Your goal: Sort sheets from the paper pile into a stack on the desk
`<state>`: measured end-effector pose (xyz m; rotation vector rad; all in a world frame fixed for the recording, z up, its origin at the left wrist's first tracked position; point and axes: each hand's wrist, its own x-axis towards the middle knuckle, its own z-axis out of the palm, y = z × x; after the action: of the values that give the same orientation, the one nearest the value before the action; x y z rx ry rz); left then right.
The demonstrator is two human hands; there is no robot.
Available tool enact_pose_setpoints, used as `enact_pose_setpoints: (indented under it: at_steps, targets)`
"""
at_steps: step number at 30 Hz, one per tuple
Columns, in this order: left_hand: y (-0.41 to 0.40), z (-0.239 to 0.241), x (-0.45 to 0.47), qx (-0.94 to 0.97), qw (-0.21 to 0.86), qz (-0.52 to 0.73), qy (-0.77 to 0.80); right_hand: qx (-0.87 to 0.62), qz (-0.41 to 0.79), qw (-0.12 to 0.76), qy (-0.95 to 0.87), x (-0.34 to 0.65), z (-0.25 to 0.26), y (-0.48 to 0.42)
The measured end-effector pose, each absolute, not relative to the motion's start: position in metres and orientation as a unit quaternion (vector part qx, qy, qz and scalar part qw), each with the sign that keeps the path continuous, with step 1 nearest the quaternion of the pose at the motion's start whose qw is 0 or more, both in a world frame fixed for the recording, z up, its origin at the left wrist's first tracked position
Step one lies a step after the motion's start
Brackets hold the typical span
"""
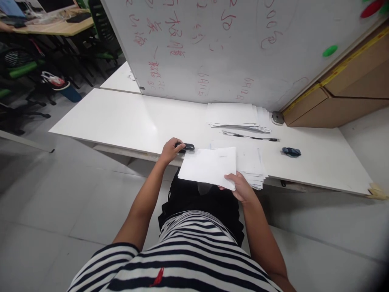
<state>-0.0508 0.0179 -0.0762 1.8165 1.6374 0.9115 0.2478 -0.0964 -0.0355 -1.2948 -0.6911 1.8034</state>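
Observation:
My left hand (172,150) is closed around a black stapler (189,147), near the front edge of the white table. The stapler's front end lies at the upper left corner of some white paper sheets (209,164). Whether its jaws are around that corner I cannot tell. My right hand (241,186) pinches the same sheets at their lower right corner, thumb on top. Partly under them, a loose stack of paper (253,166) lies at the table edge, its sheets fanned unevenly.
Another paper pile (232,113) lies against the whiteboard (194,52). A thin black-and-clear strip (251,136) and a dark packet (291,152) lie on the table (121,117). A grey round object (277,118) stands beside cardboard boxes (343,89).

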Motion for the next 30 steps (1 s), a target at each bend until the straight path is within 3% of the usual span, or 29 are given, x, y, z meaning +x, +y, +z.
enact_pose_setpoints:
  at_steps: [6, 10, 16, 19, 23, 26, 30]
  targets:
    - [0.007, -0.070, -0.045, 0.689, 0.238, 0.319, 0.606, -0.501, 0.725, 0.384, -0.275, 0.233, -0.050, -0.100]
    - [0.004, -0.045, -0.042, 0.702, 0.267, 0.242, 0.615, -0.534, 0.695, 0.386, -0.288, 0.230, -0.062, -0.108]
    - [0.031, -0.008, -0.005, 0.688, 0.208, 0.285, 0.634, -0.623, 0.484, 0.437, -0.431, 0.226, -0.067, -0.114]
    - [0.042, -0.023, 0.020, 0.709, 0.141, 0.228, 0.653, -0.660, 0.408, 0.418, -0.473, 0.222, -0.065, -0.116]
    - [0.046, -0.057, 0.035, 0.729, 0.059, 0.203, 0.651, -0.659, 0.395, 0.400, -0.499, 0.214, -0.064, -0.119]
    - [0.052, -0.066, 0.028, 0.714, 0.103, 0.261, 0.641, -0.664, 0.391, 0.393, -0.502, 0.208, -0.062, -0.120]
    - [0.064, -0.054, 0.006, 0.613, 0.301, 0.431, 0.591, -0.652, 0.433, 0.396, -0.481, 0.207, -0.054, -0.113]
